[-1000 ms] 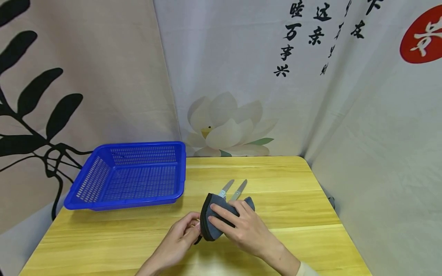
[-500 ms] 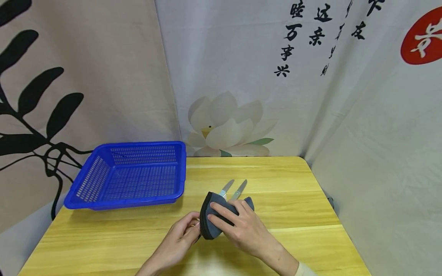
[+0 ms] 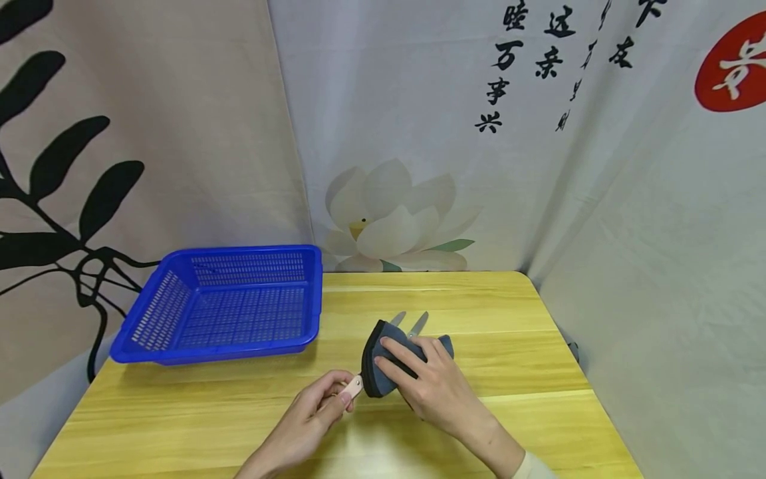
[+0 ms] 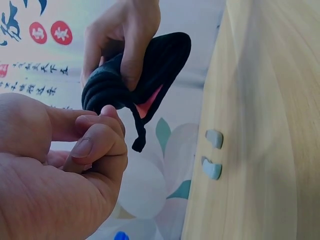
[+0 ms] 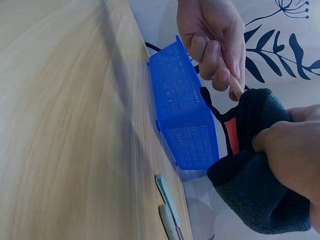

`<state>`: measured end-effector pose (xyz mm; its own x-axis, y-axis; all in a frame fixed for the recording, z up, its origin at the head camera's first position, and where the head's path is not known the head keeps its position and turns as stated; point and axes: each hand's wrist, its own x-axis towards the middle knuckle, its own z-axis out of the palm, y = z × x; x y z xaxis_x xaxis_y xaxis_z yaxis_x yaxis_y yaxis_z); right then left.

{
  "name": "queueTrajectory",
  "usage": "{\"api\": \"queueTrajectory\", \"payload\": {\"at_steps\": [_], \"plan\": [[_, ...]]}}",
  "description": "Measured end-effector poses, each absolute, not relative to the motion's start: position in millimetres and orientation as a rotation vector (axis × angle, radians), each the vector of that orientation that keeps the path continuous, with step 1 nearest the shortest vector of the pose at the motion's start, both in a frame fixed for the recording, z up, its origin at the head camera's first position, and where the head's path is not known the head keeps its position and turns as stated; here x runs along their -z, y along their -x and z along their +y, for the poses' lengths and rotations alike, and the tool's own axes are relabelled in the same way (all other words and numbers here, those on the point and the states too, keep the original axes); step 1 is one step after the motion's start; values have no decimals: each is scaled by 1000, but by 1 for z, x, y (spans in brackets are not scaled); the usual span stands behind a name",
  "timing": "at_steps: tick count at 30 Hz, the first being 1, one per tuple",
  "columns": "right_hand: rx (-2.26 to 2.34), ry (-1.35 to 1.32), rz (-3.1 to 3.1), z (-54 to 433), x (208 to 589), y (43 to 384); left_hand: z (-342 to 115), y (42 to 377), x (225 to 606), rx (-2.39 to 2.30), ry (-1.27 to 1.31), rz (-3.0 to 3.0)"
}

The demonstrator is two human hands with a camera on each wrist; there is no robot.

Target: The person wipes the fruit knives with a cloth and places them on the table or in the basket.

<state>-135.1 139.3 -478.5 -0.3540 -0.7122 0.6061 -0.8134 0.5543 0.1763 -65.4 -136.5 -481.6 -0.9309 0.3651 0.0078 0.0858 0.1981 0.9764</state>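
Note:
In the head view my left hand point(image 3: 311, 411) pinches a slim pale handle point(image 3: 354, 386) between thumb and fingers. Its far end runs into a soft blue-grey fleece pouch point(image 3: 378, 384) with thick black edging. My right hand point(image 3: 433, 386) grips that pouch from the right, fingers spread over its side. Seen from the right wrist, the pouch point(image 5: 250, 200) shows a pinkish-red lining point(image 5: 232, 135) and a black strap point(image 5: 210, 102). What the handle belongs to is hidden inside. Just behind the pouch lie two small knives, one blade point(image 3: 419, 324) beside the other blade point(image 3: 397, 319).
A blue plastic basket point(image 3: 215, 355) with mesh walls stands at the back left of the wooden table point(image 3: 509, 372). The right wrist view shows the knives' teal handle point(image 5: 166, 196) and grey handle point(image 5: 168, 222). Printed curtains point(image 3: 389, 80) hang behind the table.
My right hand has shifted up and right with the pouch, away from my left hand. The pale handle between the hands has come into view. The left hand is nearly still.

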Motion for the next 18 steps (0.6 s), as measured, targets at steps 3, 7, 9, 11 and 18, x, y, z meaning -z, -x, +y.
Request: {"api": "queueTrajectory", "payload": {"at_steps": [3, 7, 9, 11, 18], "plan": [[-197, -1209, -2151, 141, 478, 137, -136, 65, 482, -1813, -451, 2244], [-192, -1200, -2154, 143, 478, 138, -137, 65, 482, -1809, -439, 2240], [-189, -1197, -2156, 144, 478, 139, -137, 65, 482, -1803, -426, 2238], [-189, -1194, -2159, 145, 478, 139, -137, 64, 482, -1798, -417, 2236], [-188, -1188, -2177, 149, 480, 141, -137, 64, 482, -1784, -407, 2231]]}}
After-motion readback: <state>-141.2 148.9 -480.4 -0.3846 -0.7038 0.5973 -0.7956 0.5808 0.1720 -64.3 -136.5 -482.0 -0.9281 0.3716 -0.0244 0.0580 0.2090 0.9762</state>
